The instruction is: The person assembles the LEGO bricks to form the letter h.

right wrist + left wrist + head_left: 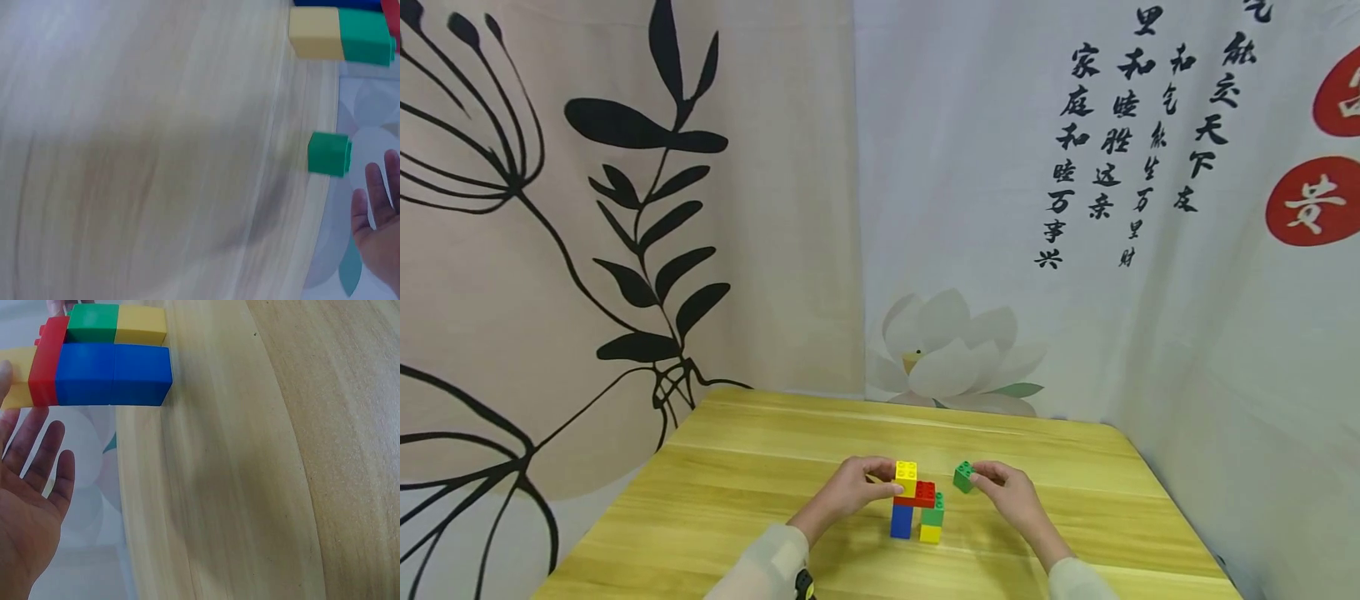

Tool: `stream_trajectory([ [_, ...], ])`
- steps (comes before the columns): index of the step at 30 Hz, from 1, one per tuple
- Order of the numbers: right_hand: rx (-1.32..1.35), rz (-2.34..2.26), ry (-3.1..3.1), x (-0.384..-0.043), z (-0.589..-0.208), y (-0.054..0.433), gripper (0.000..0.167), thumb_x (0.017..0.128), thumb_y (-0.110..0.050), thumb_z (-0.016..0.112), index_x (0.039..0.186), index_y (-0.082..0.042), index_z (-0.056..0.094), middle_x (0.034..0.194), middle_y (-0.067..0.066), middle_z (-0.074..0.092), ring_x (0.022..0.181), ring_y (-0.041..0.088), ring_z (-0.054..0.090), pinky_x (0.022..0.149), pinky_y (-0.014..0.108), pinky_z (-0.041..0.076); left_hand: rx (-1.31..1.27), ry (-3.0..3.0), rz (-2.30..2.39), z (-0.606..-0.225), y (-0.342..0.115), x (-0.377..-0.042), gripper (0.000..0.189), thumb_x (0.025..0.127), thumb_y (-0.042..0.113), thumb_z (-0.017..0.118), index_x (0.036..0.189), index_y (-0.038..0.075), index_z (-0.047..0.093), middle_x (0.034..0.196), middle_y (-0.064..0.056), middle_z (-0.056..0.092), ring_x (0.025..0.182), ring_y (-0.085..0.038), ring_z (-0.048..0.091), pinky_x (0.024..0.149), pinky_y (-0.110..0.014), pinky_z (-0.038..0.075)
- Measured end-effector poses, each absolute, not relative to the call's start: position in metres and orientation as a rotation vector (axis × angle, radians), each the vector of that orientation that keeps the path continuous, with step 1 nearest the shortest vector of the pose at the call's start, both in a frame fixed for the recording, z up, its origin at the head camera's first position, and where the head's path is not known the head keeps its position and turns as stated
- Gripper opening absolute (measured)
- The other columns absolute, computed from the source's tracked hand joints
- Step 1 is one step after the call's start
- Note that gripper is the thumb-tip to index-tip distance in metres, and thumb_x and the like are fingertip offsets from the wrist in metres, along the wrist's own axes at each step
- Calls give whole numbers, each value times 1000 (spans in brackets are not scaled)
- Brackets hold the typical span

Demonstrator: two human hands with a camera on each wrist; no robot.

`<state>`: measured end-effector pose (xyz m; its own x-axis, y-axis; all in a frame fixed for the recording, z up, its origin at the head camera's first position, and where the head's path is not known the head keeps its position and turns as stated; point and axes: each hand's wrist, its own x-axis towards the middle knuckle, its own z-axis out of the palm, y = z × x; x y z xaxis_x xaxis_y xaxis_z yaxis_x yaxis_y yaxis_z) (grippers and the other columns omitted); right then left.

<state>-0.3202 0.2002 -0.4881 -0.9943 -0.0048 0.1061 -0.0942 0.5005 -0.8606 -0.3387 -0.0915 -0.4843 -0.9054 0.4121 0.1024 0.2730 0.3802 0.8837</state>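
Observation:
My left hand (856, 487) pinches a yellow brick (906, 478) at the top of a small built structure, thumb on its near side. Under that lies a flat red brick (47, 365), bridging two columns. One column is two stacked blue bricks (112, 375); the other has a green brick (94, 324) over a yellow brick (142, 325). A loose green brick (326, 153) stands apart, studs up, to the structure's right. My right hand (1009, 493) is beside it, fingers extended; the head view overlaps fingertips and brick, but the right wrist view shows a gap.
A wood-grain table (790, 433) carries the bricks. Behind it hangs a pale printed curtain (790, 208) with plants, a lotus and black writing; more curtain stands along the right side.

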Motion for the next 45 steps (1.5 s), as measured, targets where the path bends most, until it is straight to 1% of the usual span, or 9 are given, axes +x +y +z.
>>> stream_trajectory([
  [6, 23, 1414, -2667, -324, -497, 215, 34, 96, -22, 63, 125, -4, 64, 119, 12, 68, 112, 29, 63, 92, 42, 54, 601, 2478, 1574, -484, -90, -339, 36, 85, 40, 75, 113, 18, 71, 101, 1, 68, 94, -18, 61, 80, -30, 53],
  [12, -22, 1364, -2695, -332, -506, 222, 41, 95, -27, 65, 125, 1, 62, 117, 15, 68, 109, 29, 63, 91, 43, 54, 606, 2456, 1590, -486, -90, -341, 35, 86, 41, 74, 113, 19, 71, 102, 2, 68, 94, -19, 61, 80, -30, 53],
  [15, -43, 1349, -2697, -336, -509, 221, 45, 94, -30, 66, 126, 2, 61, 118, 16, 67, 109, 30, 62, 92, 45, 53, 620, 2454, 1589, -487, -90, -341, 36, 87, 41, 74, 115, 19, 71, 103, 2, 68, 95, -18, 61, 80, -30, 53],
  [18, -54, 1363, -2692, -341, -512, 215, 47, 94, -30, 65, 127, 2, 60, 121, 20, 65, 111, 32, 60, 93, 47, 52, 621, 2460, 1584, -486, -93, -340, 36, 87, 40, 73, 116, 18, 70, 104, 1, 69, 96, -18, 61, 81, -29, 53],
  [20, -63, 1381, -2687, -344, -514, 211, 45, 95, -27, 64, 129, 3, 59, 123, 22, 63, 112, 34, 59, 93, 47, 51, 617, 2464, 1579, -485, -94, -339, 36, 87, 39, 73, 116, 18, 70, 105, 1, 69, 97, -18, 61, 82, -30, 52],
  [26, -124, 1437, -2682, -348, -519, 202, 52, 96, -30, 62, 135, 2, 52, 131, 26, 57, 120, 41, 55, 96, 50, 50, 621, 2469, 1575, -483, -94, -337, 36, 88, 38, 73, 117, 18, 70, 105, 0, 69, 97, -18, 61, 82, -31, 52],
  [30, -161, 1431, -2686, -349, -523, 201, 54, 96, -29, 62, 136, 5, 50, 132, 28, 56, 120, 43, 54, 96, 53, 49, 628, 2476, 1565, -483, -91, -337, 36, 88, 39, 72, 117, 18, 70, 105, 1, 69, 96, -17, 61, 81, -29, 52],
  [34, -182, 1420, -2694, -352, -525, 200, 55, 95, -30, 63, 136, 5, 50, 132, 29, 56, 120, 44, 54, 97, 53, 48, 616, 2497, 1546, -482, -88, -337, 36, 87, 40, 73, 117, 20, 70, 104, 3, 69, 96, -16, 61, 81, -28, 52],
  [45, -203, 1328, -2758, -359, -524, 194, 55, 92, -30, 65, 132, 5, 52, 128, 29, 57, 115, 43, 56, 94, 53, 48, 574, 2453, 1592, -482, -89, -336, 34, 86, 36, 75, 115, 19, 71, 103, 1, 69, 97, -22, 61, 81, -31, 53],
])
